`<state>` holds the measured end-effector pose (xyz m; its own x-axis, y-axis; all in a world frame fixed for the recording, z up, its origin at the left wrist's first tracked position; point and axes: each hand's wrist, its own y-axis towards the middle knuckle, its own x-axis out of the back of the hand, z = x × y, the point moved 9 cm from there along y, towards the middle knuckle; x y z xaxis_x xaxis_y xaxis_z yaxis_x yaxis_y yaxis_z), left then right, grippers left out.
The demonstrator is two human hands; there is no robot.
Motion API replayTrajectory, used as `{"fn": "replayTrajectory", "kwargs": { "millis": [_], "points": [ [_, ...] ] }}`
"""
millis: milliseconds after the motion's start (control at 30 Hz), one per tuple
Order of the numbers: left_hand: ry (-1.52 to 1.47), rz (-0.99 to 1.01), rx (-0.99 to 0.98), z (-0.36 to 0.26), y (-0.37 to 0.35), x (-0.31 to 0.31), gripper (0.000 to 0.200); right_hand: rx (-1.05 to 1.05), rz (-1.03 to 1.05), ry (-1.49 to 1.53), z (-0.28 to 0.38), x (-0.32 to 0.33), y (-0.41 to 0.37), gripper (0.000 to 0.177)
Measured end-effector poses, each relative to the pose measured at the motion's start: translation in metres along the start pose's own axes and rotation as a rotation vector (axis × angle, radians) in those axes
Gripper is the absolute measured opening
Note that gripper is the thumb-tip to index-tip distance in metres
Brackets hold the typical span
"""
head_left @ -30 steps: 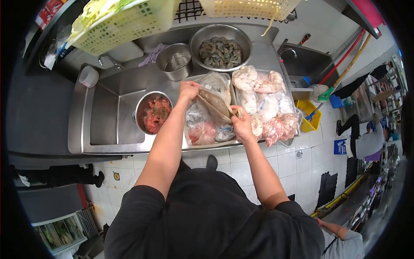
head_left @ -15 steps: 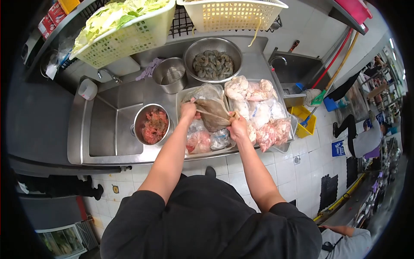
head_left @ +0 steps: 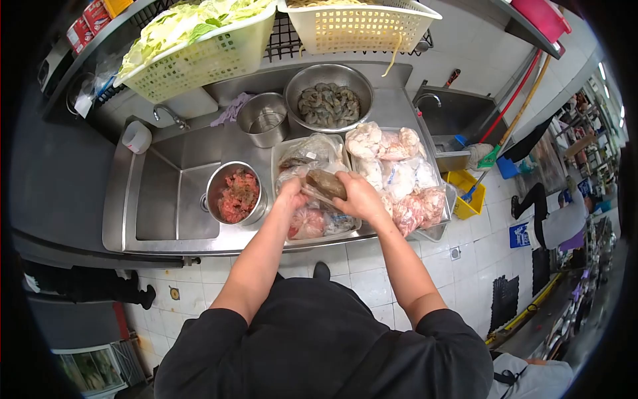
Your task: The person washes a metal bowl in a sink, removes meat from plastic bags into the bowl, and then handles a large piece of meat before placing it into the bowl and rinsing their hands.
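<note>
Between my hands is a clear plastic bag (head_left: 325,184) with greyish-brown contents, bunched up over a white tray (head_left: 276,159). My left hand (head_left: 292,194) grips its lower left side, fingers closed. My right hand (head_left: 361,196) is wrapped over its right side. In the same tray lie another bag with greyish contents (head_left: 309,151) behind and a bag of pink meat (head_left: 306,224) in front. To the right, a second tray holds several bags of pale and pink meat (head_left: 399,179). A steel pot (head_left: 211,193) of ground meat (head_left: 238,196) stands left of my left hand.
Behind the trays stand a steel bowl (head_left: 369,80) of shrimp (head_left: 329,105) and a steel pot (head_left: 264,120). Baskets of leafy greens (head_left: 199,73) and noodles (head_left: 362,30) sit on the shelf above. Sink basin (head_left: 159,193) at left; yellow bucket (head_left: 465,196) on the floor. Other people are at right.
The bag, stretched out between my hands before, is now gathered into a compact bundle. My right hand has moved left and turned over it; my left hand has come slightly lower.
</note>
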<state>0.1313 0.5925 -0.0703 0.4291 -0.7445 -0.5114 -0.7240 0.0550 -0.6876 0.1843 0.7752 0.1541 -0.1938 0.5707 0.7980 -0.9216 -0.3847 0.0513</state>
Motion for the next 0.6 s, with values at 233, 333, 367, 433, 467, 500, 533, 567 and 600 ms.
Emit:
{"fn": "replayTrajectory", "kwargs": {
  "millis": [233, 333, 367, 433, 467, 500, 533, 567, 600],
  "points": [
    [-0.094, 0.113, 0.054, 0.01, 0.007, -0.001, 0.009, 0.052, -0.001, -0.277, 0.028, -0.021, 0.045, 0.042],
    [-0.076, 0.002, 0.019, 0.0, 0.0, -0.007, 0.013, -0.094, 0.319, -0.275, 0.004, -0.04, 0.067, 0.059],
    [-0.066, 0.017, 0.017, -0.006, -0.007, -0.017, 0.013, -0.085, 0.289, -0.181, -0.004, -0.033, 0.07, 0.061],
    [0.078, 0.097, -0.029, -0.023, -0.021, -0.041, 0.02, -0.08, 0.239, -0.1, -0.028, -0.017, 0.074, 0.063],
    [0.237, 0.049, -0.112, -0.034, -0.022, -0.041, 0.018, -0.058, 0.17, 0.024, -0.03, -0.001, 0.072, 0.064],
    [0.24, 0.062, -0.107, -0.035, -0.021, -0.045, 0.018, -0.038, 0.103, 0.149, -0.033, 0.013, 0.068, 0.066],
    [0.577, -0.056, -0.236, -0.048, -0.024, -0.04, 0.02, -0.098, 0.172, 0.23, -0.045, 0.02, 0.067, 0.06],
    [0.912, -0.175, -0.37, -0.067, -0.041, -0.046, 0.024, -0.106, 0.164, 0.225, -0.05, 0.028, 0.062, 0.06],
    [1.036, -0.155, -0.442, -0.076, -0.051, -0.058, 0.017, -0.164, 0.111, 0.458, -0.059, 0.038, 0.057, 0.056]
  ]
}}
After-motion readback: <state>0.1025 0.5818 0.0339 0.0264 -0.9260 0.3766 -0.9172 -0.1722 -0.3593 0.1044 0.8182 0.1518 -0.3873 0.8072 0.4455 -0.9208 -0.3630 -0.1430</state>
